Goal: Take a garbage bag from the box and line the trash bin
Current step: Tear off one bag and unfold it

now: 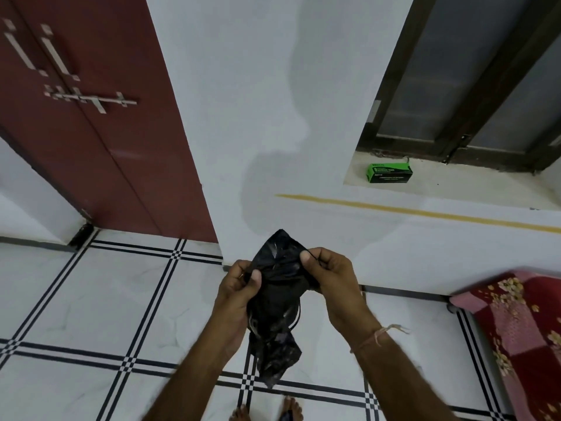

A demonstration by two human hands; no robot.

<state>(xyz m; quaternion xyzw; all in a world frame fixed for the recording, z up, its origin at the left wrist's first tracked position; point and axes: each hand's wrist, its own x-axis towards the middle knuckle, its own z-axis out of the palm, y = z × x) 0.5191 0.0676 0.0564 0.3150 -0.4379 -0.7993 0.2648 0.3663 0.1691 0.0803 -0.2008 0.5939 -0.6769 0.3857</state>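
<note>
You are standing on a white tiled floor (91, 299) with black lines, looking down at your two hands held in front of you. Between them hangs a crumpled black garbage bag (277, 311), still bunched and not yet opened out. Your left hand (239, 291) is closed on the bag's upper left edge, thumb pressed against the plastic. Your right hand (329, 276) pinches the upper right edge between thumb and forefinger. The rest of the bag droops below your hands toward your bare feet.

The step in hand looks to be finding the bag's mouth. Rub the two layers apart between thumb and finger, then draw your hands away from each other so the opening spreads. Thin plastic clings, so go gently to avoid tearing.

The green box (389, 173) of bags sits well away, on a window ledge (455, 186) up and to your right. No trash bin is visible here.
</note>
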